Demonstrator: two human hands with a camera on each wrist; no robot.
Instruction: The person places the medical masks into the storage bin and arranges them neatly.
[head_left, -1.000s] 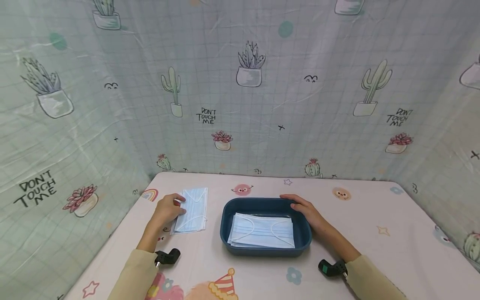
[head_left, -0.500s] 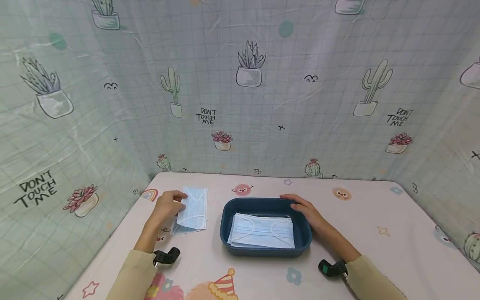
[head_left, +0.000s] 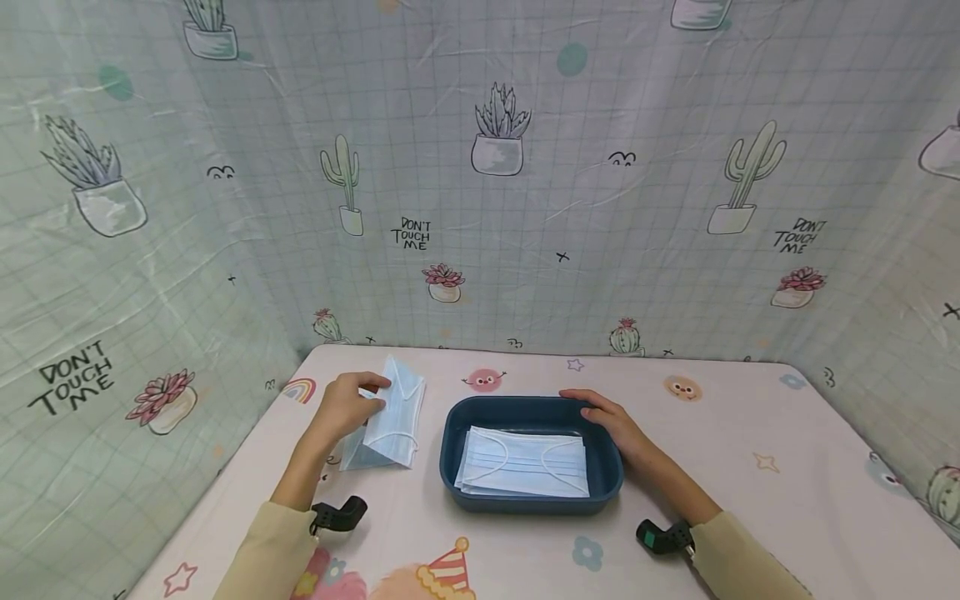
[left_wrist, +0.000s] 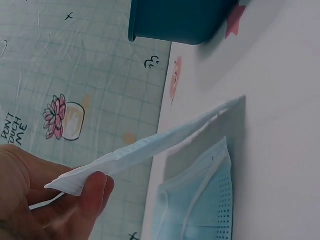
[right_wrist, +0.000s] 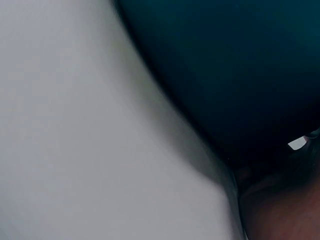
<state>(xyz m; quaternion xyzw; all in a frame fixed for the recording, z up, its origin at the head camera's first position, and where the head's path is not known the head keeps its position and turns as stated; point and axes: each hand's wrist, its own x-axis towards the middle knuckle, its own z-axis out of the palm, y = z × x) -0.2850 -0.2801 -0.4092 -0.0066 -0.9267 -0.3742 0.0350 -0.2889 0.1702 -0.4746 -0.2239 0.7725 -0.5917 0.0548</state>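
My left hand (head_left: 345,407) pinches a light blue face mask (head_left: 399,417) by its left side, between thumb and fingers. In the left wrist view that mask (left_wrist: 145,147) slants down from the fingertips, its far edge low near the table. A second blue mask (left_wrist: 200,200) lies under it on the table. To the right stands a dark blue plastic box (head_left: 525,504) with several masks (head_left: 525,462) stacked flat inside. My right hand (head_left: 617,425) holds the box by its back right corner, fingers over the rim. In the right wrist view the hand is dark and mostly cut off.
A pale tablecloth (head_left: 705,467) with printed cartoon figures covers the table. Behind and at both sides hangs a curtain (head_left: 540,250) printed with cacti. Small black wrist cameras (head_left: 341,514) sit at both sleeves.
My left hand has risen and shifted slightly right, lifting the left side of the top mask off the one beneath. The right hand and the box have stayed in place.
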